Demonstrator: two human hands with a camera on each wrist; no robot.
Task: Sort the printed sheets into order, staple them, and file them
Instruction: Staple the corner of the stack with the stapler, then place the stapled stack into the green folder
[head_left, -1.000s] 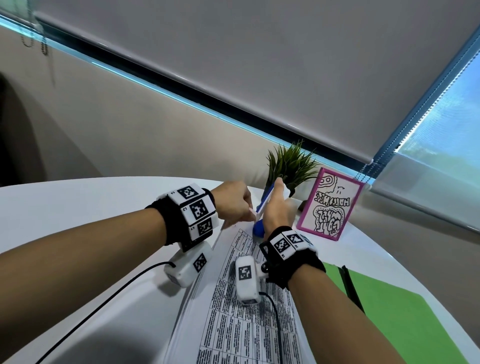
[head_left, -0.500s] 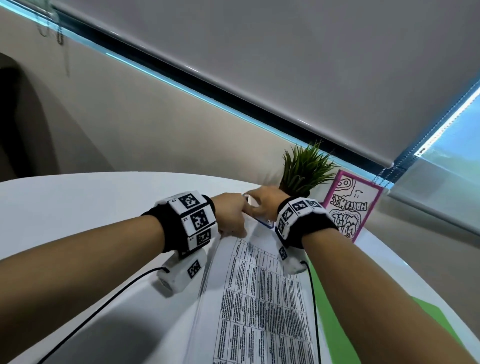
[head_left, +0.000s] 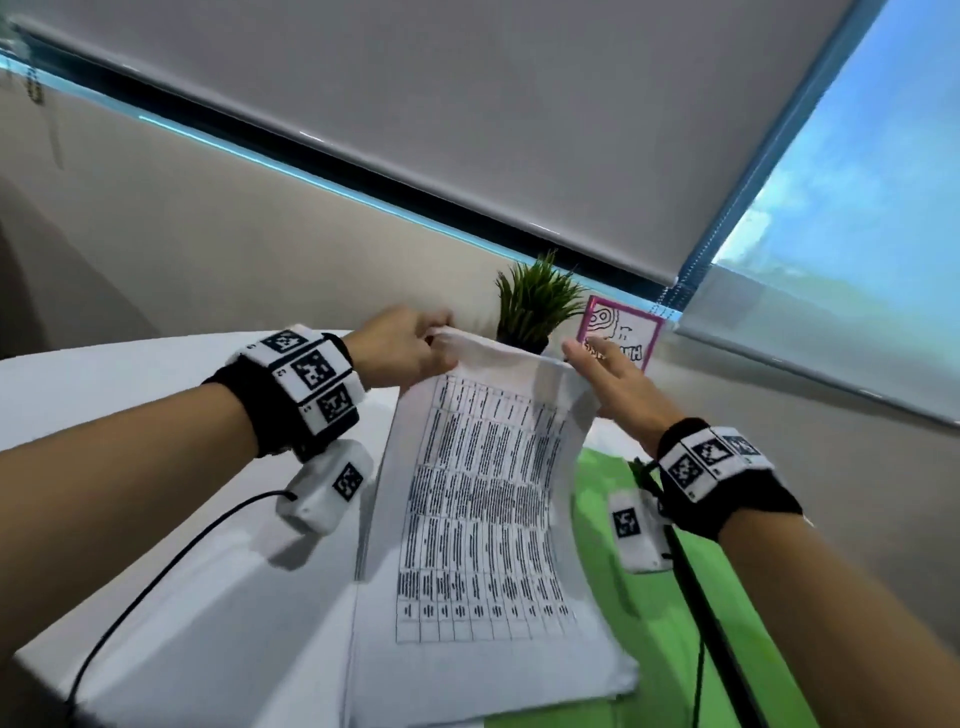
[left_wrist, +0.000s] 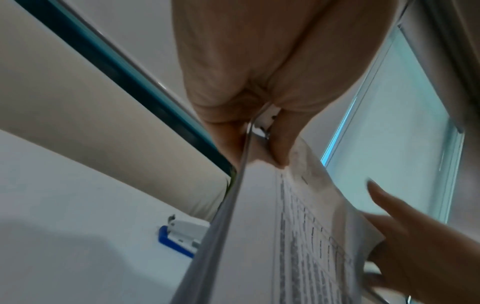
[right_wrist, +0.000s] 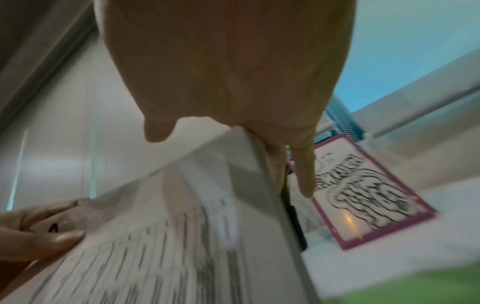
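The near edge of the printed sheets (head_left: 483, 525) is seen resting on the white table (head_left: 156, 597), with the lower right part overlapping a green folder (head_left: 649, 623) that lies flat on the table beside them. A black strip, perhaps the folder's band or a pen, is seen on the green surface below the right wrist; the blur does not allow it to be told apart. From the table the sheets are lifted and curved upward toward their far edge, with the printed table of text facing the head camera.

The far left corner of the sheets is pinched by the left hand (head_left: 402, 345); in the left wrist view the thumb and fingers are pressed together over the corner, where a small metal staple (left_wrist: 265, 134) can be made out. The far right corner is met by the right hand (head_left: 621, 387), whose fingers are held straight and spread, flat against the paper edge, nothing being clasped.

Past the left hand a blue and white stapler (left_wrist: 182, 236) is seen lying on the table. Farther off, a small green plant (head_left: 535, 306) and a pink-framed card (head_left: 618, 335) are stood near the table's far edge, with grey roller blinds behind them.
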